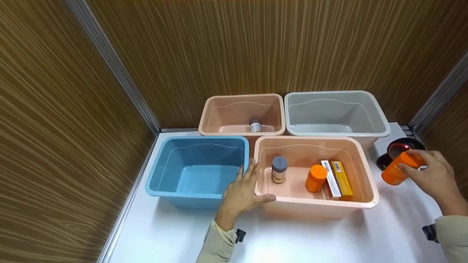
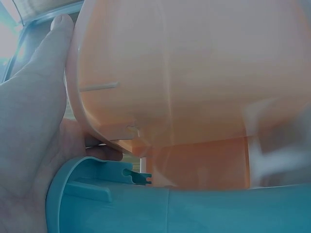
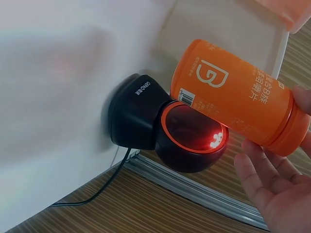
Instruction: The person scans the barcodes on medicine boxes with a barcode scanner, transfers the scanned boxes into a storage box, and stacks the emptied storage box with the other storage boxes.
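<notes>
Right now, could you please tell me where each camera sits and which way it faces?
Head: worn on the head, looking forward and down at the blue bin and front pink bin; left hand, right hand and sleeves show.
Left wrist: on that wrist, close on both bins; the left hand shows.
Right wrist: on that wrist, facing the scanner; the right hand shows, holding the orange bottle.
Head and right wrist share that bottle and scanner.

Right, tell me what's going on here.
A person's right hand holds an orange cylindrical plastic bottle close to a black red-lit scanner. Their left hand rests against the front pink plastic bin, which holds another orange bottle, a grey-capped bottle, a slim white box and a slim yellow box.
</notes>
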`<state>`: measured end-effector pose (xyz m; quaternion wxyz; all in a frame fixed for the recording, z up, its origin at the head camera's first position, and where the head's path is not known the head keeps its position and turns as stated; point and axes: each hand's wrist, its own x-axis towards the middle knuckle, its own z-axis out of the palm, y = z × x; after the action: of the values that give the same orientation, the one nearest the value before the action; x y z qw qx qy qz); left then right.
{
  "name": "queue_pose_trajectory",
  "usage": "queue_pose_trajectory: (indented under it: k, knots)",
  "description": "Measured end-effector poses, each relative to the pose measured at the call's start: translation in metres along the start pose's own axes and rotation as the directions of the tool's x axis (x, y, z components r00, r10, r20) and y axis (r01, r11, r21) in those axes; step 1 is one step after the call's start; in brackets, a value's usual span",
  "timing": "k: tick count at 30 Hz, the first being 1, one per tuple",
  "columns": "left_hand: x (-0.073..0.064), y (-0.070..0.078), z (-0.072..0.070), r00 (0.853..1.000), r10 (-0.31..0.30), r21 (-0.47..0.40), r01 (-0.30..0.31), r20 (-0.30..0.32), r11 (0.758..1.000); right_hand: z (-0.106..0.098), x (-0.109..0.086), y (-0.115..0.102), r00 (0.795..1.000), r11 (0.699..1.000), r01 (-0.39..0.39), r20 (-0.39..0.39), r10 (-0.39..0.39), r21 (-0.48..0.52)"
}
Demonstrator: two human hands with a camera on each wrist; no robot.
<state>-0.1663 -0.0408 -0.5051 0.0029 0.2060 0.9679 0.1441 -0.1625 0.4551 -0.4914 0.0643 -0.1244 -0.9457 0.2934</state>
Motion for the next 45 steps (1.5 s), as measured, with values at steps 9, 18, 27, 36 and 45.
queue_pose_trajectory:
  k: [9, 18, 27, 36, 45]
  knots:
    - [0.0, 0.0, 0.0, 1.0, -0.016, 0.016, 0.016, 0.022, 1.0, -0.004, 0.004, -0.007, 1.0, 1.0, -0.001, -0.006, 0.001, -0.018]
    - [0.003, 0.001, 0.002, 1.0, -0.002, 0.008, 0.002, 0.021, 1.0, -0.015, 0.009, -0.04, 0.981, 0.991, 0.123, -0.145, -0.128, -0.043]
    - [0.002, 0.001, 0.002, 0.998, -0.038, -0.004, 0.038, 0.041, 0.999, -0.027, 0.028, -0.101, 0.89, 0.916, 0.4, -0.225, -0.396, -0.029]
    - [0.003, 0.001, 0.0, 0.998, -0.046, 0.001, 0.046, 0.043, 0.999, -0.016, 0.054, -0.174, 0.863, 0.867, 0.498, -0.109, -0.493, 0.029]
    - [0.003, 0.0, 0.0, 0.998, -0.041, -0.005, 0.041, 0.046, 0.999, 0.012, 0.078, -0.229, 0.865, 0.867, 0.497, 0.047, -0.499, 0.041]
